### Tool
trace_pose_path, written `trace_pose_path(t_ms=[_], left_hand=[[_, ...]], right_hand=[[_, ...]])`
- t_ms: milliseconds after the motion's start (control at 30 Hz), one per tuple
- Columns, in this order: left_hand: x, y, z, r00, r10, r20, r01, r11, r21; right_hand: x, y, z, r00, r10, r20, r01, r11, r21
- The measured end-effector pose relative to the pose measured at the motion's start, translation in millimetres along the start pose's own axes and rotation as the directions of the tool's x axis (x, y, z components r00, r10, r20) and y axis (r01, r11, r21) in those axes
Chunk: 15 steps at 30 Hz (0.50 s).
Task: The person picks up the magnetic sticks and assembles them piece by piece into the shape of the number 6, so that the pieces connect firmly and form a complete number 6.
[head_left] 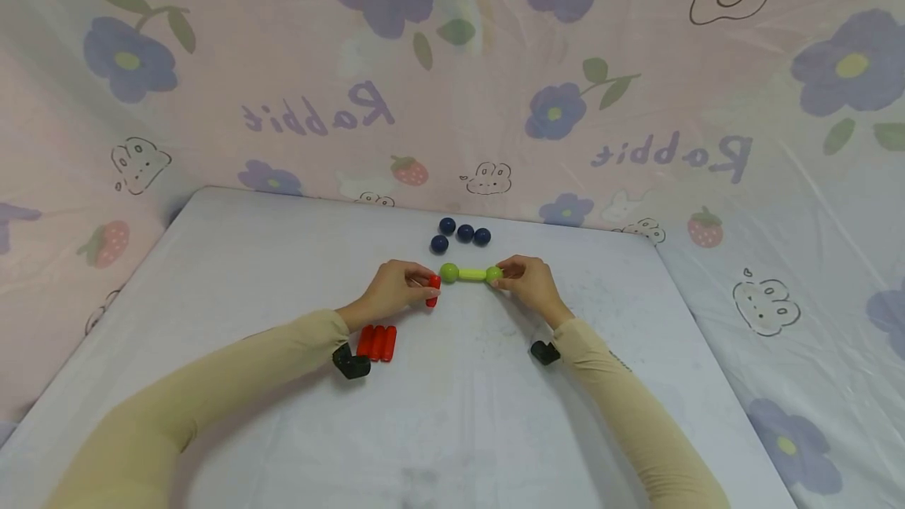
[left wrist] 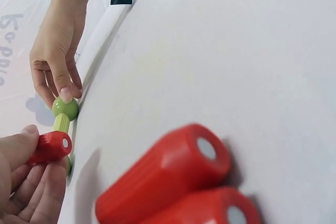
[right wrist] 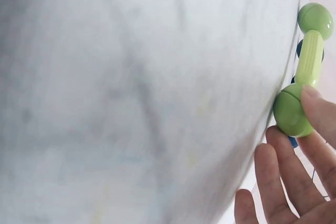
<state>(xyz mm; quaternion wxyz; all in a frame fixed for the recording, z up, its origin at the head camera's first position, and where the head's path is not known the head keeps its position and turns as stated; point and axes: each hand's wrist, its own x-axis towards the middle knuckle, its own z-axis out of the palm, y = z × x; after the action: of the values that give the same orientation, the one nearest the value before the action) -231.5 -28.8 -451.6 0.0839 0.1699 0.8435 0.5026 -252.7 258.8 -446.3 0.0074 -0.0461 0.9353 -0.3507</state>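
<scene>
My left hand (head_left: pixel 396 289) pinches a red rod (head_left: pixel 434 291) between thumb and fingers. In the left wrist view this rod (left wrist: pixel 51 147) shows a pale round spot on its end. My right hand (head_left: pixel 529 283) grips the green ball (head_left: pixel 493 275) at the right end of a yellow-green rod (head_left: pixel 472 275). A second green ball (head_left: pixel 448 272) sits at that rod's left end, beside the red rod. Whether the red rod touches this ball, I cannot tell. In the right wrist view, thumb and fingertips hold the near ball (right wrist: pixel 292 110).
Several dark blue balls (head_left: pixel 464 233) lie beyond the hands near the table's back edge. Three red rods (head_left: pixel 377 343) lie side by side below the left wrist. Black wrist mounts (head_left: pixel 351 362) hang under both sleeves. A printed cloth (head_left: pixel 452 85) rises behind the white table (head_left: pixel 452 415).
</scene>
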Motion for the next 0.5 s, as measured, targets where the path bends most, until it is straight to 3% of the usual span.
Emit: trace_pose_path(t_ms=[167,267,500], left_hand=[[5.6,1.6,8.5,0.997,-0.08,0.004,0.08,0.997,-0.019],[8.5,5.1,13.0,0.989,-0.15,0.014,0.15,0.988,-0.043],[13.5,14.8,20.1,0.97,-0.238,0.054,0.243,0.964,-0.11]], right_hand=[[0,-2,-1,1.0,-0.001,-0.002,0.001,1.0,-0.001],[-1,-2,-2,1.0,-0.005,-0.003,0.005,1.0,0.0],[-1,-3,-2,1.0,0.008,0.0,-0.008,1.0,0.006]])
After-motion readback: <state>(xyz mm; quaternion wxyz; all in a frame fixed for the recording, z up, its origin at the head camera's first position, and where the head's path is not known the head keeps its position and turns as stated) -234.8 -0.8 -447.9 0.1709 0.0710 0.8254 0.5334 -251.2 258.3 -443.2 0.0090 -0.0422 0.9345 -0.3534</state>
